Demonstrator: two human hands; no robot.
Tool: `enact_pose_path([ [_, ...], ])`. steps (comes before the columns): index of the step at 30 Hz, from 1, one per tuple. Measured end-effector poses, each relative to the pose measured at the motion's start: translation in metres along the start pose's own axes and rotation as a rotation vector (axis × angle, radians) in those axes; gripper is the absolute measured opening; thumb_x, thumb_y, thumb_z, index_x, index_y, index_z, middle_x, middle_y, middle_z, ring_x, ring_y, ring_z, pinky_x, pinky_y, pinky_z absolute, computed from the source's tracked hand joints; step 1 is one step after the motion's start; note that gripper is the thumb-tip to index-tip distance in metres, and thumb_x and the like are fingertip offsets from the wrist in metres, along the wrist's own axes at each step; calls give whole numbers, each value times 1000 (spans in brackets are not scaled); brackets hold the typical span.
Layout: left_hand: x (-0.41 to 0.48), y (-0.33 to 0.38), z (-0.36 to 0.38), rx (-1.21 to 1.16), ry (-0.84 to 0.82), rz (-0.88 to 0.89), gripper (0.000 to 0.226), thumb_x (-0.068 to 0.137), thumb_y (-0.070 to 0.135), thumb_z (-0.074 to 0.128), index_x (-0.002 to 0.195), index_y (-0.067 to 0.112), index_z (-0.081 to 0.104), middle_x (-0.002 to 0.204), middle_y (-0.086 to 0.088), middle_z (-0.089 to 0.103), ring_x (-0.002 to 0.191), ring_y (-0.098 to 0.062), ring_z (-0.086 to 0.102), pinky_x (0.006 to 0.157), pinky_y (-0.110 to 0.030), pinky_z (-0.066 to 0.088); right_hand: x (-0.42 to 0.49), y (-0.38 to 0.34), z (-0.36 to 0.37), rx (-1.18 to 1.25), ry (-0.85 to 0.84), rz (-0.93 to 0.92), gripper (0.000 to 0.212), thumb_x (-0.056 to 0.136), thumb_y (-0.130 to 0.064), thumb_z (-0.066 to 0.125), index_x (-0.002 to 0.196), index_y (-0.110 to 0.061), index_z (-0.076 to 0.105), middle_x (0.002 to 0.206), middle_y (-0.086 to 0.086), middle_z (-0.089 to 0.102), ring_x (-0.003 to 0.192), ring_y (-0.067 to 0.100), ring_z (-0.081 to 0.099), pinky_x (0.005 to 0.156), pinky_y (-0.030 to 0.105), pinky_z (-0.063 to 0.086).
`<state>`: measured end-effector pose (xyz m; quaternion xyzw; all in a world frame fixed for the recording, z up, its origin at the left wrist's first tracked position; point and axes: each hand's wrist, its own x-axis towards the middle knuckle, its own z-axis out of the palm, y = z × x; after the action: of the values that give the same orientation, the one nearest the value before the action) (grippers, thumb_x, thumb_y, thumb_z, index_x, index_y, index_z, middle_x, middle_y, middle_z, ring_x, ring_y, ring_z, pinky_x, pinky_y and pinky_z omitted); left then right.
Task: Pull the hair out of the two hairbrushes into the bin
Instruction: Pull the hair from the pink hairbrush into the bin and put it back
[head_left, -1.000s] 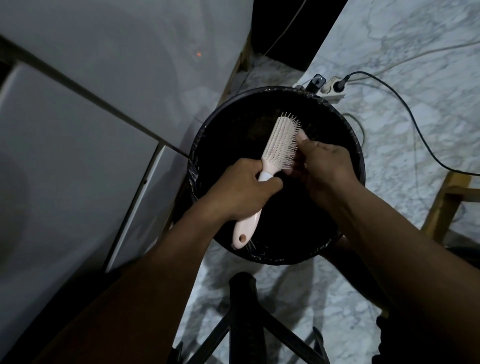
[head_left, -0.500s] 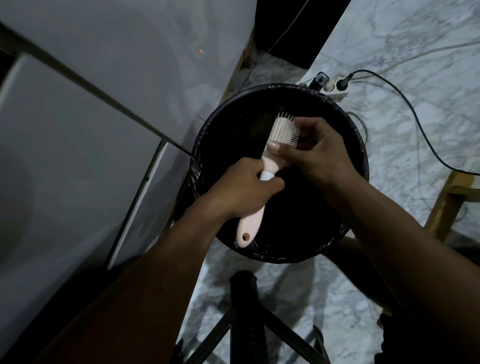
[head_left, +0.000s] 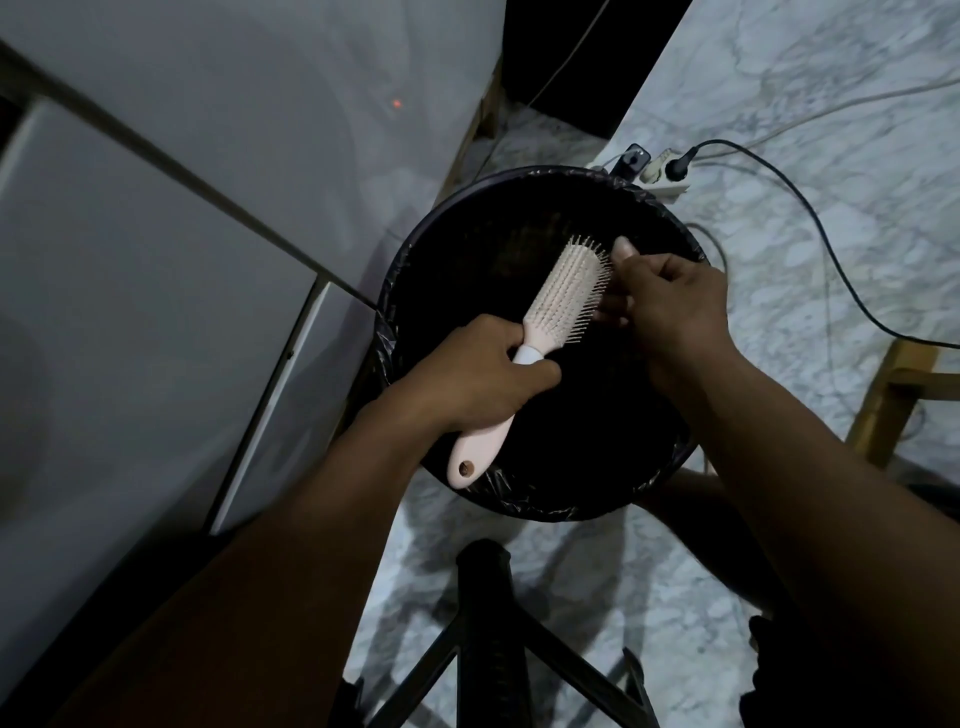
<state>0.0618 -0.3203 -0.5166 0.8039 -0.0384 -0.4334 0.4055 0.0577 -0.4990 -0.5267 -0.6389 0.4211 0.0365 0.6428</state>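
Right hand (head_left: 670, 301) shifted back to far bristles, pinching; left hand (head_left: 478, 379) clamped hairbrush (head_left: 566, 291) over bin (head_left: 524, 504); plucking continued.

A floor of white, grey-veined marble (head_left: 831, 130) is seen under dim light. A pale panelled surface (head_left: 156, 260) with a small red dot of light fills the left. A black cable (head_left: 810, 208) is plugged into a white power strip (head_left: 667, 174). A wooden leg (head_left: 883, 405) stands at right, and a black stand (head_left: 488, 623) is seen below.
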Motion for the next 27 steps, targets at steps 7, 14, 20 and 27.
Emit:
enact_pose_path([
  [7,-2,-20,1,232,168,-136,23,84,40,65,86,18,60,80,2,63,69,-13,62,52,-26,39,-3,13,1,-515,61,-133,45,98,-45,51,63,-16,55,59,4,57,53,20,54,58,32,45],
  [14,-34,-17,5,168,373,-169,21,76,40,68,71,22,57,72,4,62,71,-19,65,61,-28,47,-34,1,4,-1038,-415,-132,61,88,-29,74,142,-14,50,134,14,62,122,31,60,97,33,48],
  [20,-90,48,-22,209,503,-82,34,70,49,65,68,16,57,70,-5,62,70,-28,66,57,-28,40,-84,-86,-4,-1084,-458,-265,52,89,-37,71,133,-12,59,131,13,65,117,29,62,97,34,49],
  [27,-193,159,-76,271,738,117,38,69,54,62,68,16,59,75,-7,65,73,-29,65,58,-29,42,-183,-234,-32,-1017,-377,-613,44,90,-30,71,120,2,66,120,25,68,108,39,65,92,46,53],
])
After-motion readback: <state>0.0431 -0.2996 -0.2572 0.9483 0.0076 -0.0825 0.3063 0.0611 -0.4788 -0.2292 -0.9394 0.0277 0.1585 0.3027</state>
